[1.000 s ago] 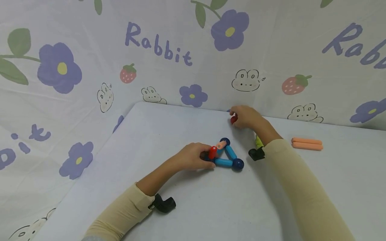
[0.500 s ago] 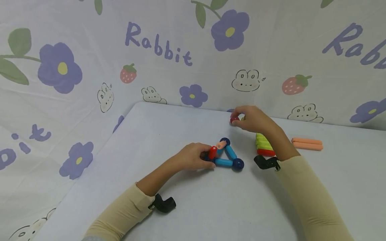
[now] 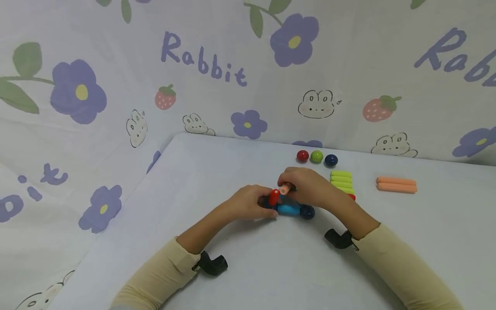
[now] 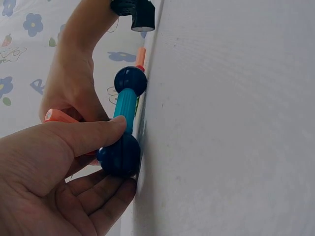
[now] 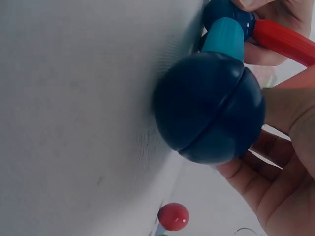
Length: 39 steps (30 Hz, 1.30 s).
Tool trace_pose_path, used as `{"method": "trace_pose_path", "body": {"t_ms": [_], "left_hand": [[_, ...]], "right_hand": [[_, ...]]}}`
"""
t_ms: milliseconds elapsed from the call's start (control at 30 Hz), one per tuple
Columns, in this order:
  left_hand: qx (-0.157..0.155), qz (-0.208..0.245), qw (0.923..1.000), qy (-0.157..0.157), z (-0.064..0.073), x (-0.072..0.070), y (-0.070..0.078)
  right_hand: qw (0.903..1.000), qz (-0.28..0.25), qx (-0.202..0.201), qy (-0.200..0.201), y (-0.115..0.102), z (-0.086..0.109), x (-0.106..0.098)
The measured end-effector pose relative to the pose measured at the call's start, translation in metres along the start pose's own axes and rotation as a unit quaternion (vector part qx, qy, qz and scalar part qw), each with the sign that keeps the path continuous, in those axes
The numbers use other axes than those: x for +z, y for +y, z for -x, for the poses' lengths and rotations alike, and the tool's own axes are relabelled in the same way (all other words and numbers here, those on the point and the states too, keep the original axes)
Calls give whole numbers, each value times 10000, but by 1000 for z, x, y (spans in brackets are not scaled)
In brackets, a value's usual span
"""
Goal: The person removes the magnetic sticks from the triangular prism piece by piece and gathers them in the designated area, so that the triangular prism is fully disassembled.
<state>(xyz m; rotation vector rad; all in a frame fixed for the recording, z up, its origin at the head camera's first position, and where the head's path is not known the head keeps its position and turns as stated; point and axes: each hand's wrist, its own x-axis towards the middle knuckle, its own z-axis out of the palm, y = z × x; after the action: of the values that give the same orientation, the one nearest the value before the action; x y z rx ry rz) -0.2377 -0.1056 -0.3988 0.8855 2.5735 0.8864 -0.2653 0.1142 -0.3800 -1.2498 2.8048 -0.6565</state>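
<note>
While a white cloth (image 3: 209, 103) printed with purple flowers, strawberries, rabbits and lettering hangs along the back and left, a white table (image 3: 252, 271) spreads beneath everything else. Two arms reach in wearing a beige left sleeve (image 3: 155, 273) and a beige right sleeve (image 3: 410, 269). The left hand (image 3: 248, 202) pinches a corner ball (image 4: 119, 156) of a ball-and-rod frame (image 3: 288, 210), thumb above and fingers below; the frame sits mid-table, between the hands. The right hand (image 3: 308, 186) is at its far side, fingers curled round an upward-slanting orange rod (image 3: 285, 188); the joint beneath is hidden. To the right lie two loose orange rods (image 3: 396, 185), side by side, and nearer the right forearm a row of lime rods (image 3: 341, 180) with a partly covered red piece at its near end. On the frame, a red rod (image 3: 274, 197) slants up from the pinched ball, and a navy ball (image 3: 308, 212) forms the right corner. Toward the back edge, red (image 3: 302, 156), green (image 3: 317, 156) and dark blue (image 3: 331, 160) balls stand in line.
</note>
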Motion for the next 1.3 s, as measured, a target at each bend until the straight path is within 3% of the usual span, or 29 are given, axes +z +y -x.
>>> {"method": "trace_pose_path", "body": {"t_ms": [333, 600, 733, 900, 1133, 1300], "left_hand": [[16, -82, 9999, 78, 0, 0, 0], [1, -37, 10000, 78, 0, 1, -2], [105, 35, 9999, 58, 0, 0, -2], [176, 105, 9998, 26, -1, 0, 0], [-16, -30, 10000, 40, -2, 2, 0], [-169, -99, 9998, 3, -2, 4, 0]], "right_hand": [[9992, -37, 56, 392, 0, -1, 5], [9915, -1283, 87, 213, 0, -4, 9], [9918, -1238, 102, 302, 0, -4, 6], [9913, -1200, 482, 245, 2, 2, -3], [9907, -993, 913, 180, 5, 19, -13], [9917, -742, 985, 362, 12, 33, -18]]}}
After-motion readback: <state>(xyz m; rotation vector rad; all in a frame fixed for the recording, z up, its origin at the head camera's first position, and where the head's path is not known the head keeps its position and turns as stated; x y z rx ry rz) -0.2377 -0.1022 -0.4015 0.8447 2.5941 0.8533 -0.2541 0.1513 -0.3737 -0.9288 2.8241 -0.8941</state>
